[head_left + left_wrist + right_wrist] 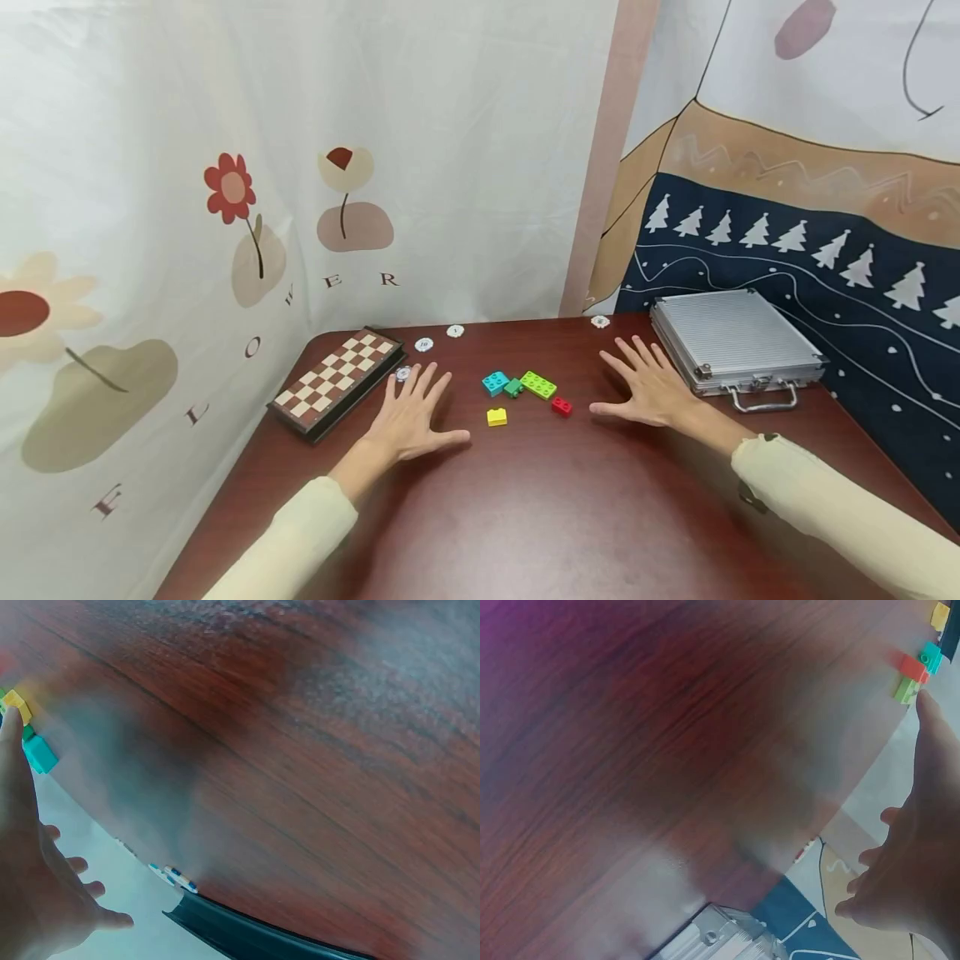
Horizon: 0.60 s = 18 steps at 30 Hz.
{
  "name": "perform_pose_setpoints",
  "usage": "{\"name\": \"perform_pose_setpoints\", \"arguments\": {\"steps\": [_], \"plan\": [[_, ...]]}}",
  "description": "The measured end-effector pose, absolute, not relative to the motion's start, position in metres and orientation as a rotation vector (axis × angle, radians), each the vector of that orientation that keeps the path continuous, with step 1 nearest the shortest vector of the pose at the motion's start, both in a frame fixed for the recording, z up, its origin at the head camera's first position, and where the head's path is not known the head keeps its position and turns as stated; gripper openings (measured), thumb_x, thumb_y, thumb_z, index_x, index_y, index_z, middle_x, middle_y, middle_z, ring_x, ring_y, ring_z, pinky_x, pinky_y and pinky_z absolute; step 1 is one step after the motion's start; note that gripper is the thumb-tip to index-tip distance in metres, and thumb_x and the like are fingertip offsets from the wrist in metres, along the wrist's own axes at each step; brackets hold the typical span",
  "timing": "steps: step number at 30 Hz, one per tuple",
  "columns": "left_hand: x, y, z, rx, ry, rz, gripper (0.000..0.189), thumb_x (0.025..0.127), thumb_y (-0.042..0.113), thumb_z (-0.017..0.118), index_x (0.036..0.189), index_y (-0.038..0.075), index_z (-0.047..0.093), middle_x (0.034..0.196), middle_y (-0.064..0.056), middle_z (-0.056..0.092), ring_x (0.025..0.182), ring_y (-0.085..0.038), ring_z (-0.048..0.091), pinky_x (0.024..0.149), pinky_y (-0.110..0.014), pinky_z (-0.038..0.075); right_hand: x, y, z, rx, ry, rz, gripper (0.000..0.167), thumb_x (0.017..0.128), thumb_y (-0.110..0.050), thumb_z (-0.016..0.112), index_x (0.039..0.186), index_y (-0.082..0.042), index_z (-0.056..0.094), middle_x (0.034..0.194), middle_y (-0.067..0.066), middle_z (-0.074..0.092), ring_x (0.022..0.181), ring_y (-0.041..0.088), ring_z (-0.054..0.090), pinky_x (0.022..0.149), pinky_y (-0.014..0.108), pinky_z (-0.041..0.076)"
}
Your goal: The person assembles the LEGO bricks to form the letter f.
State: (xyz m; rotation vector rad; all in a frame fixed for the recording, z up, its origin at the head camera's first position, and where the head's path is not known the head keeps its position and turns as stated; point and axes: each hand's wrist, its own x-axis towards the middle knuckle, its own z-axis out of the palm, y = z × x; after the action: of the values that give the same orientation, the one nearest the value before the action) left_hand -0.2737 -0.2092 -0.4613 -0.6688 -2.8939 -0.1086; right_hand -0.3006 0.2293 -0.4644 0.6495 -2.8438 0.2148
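My left hand (pixel 411 417) is spread with straight fingers over the table, between the chessboard and the toy bricks, holding nothing. On the other side my right hand (pixel 647 390) is likewise spread and holds nothing, left of the silver case. Between the hands lie a blue brick (pixel 495 383), a dark green brick (pixel 513 387), a long lime green brick (pixel 538 385), a red brick (pixel 562 407) and a yellow brick (pixel 497 417). In the left wrist view the thumb overlaps the yellow brick (pixel 18 705). The right wrist view shows the red brick (pixel 913 668) just beyond the thumb tip.
A folded chessboard box (pixel 337 382) lies at the left table edge. Poker chips (pixel 424 344) are scattered along the back, one of them (pixel 600 322) farther right. A silver case (pixel 738 342) with its handle forward sits at the back right. Printed curtains (pixel 465 167) hang behind the table.
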Motion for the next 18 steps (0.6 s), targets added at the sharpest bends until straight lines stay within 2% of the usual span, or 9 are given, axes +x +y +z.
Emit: {"name": "perform_pose_setpoints", "arguments": {"steps": [4, 10, 14, 18], "plan": [[-0.274, -0.206, -0.458, -0.697, -2.900, -0.115, 0.103, 0.084, 0.082, 0.058, 0.161, 0.016, 0.040, 0.167, -0.017, 0.031, 0.154, -0.043, 0.024, 0.117, -0.073, 0.015, -0.297, 0.225, -0.464, 0.665, -2.844, 0.259, 0.098, 0.084, -0.076, 0.065, 0.157, -0.013, 0.046, 0.165, 0.023, 0.033, 0.153, 0.049, 0.021, 0.121, 0.065, 0.014], [-0.274, -0.197, -0.452, -0.789, -2.860, -0.099, 0.085, 0.091, 0.069, 0.062, 0.155, 0.015, 0.048, 0.162, -0.015, 0.040, 0.151, -0.041, 0.031, 0.116, -0.070, 0.023, -0.289, 0.213, -0.461, 0.726, -2.817, 0.280, 0.090, 0.086, -0.074, 0.065, 0.153, -0.015, 0.052, 0.162, 0.022, 0.038, 0.152, 0.048, 0.025, 0.120, 0.065, 0.019], [-0.274, -0.187, -0.448, -0.890, -2.812, -0.126, 0.070, 0.095, 0.058, 0.067, 0.148, 0.013, 0.057, 0.151, -0.014, 0.052, 0.143, -0.037, 0.042, 0.114, -0.064, 0.032, -0.287, 0.204, -0.459, 0.778, -2.787, 0.313, 0.084, 0.088, -0.069, 0.068, 0.150, -0.015, 0.056, 0.159, 0.022, 0.043, 0.149, 0.047, 0.032, 0.120, 0.063, 0.024], [-0.276, -0.175, -0.448, -0.972, -2.789, -0.176, 0.057, 0.097, 0.050, 0.069, 0.140, 0.014, 0.065, 0.135, -0.009, 0.062, 0.131, -0.030, 0.051, 0.103, -0.054, 0.043, -0.286, 0.194, -0.459, 0.855, -2.765, 0.374, 0.078, 0.088, -0.063, 0.073, 0.148, -0.015, 0.059, 0.149, 0.021, 0.054, 0.140, 0.044, 0.046, 0.115, 0.062, 0.034]]}}
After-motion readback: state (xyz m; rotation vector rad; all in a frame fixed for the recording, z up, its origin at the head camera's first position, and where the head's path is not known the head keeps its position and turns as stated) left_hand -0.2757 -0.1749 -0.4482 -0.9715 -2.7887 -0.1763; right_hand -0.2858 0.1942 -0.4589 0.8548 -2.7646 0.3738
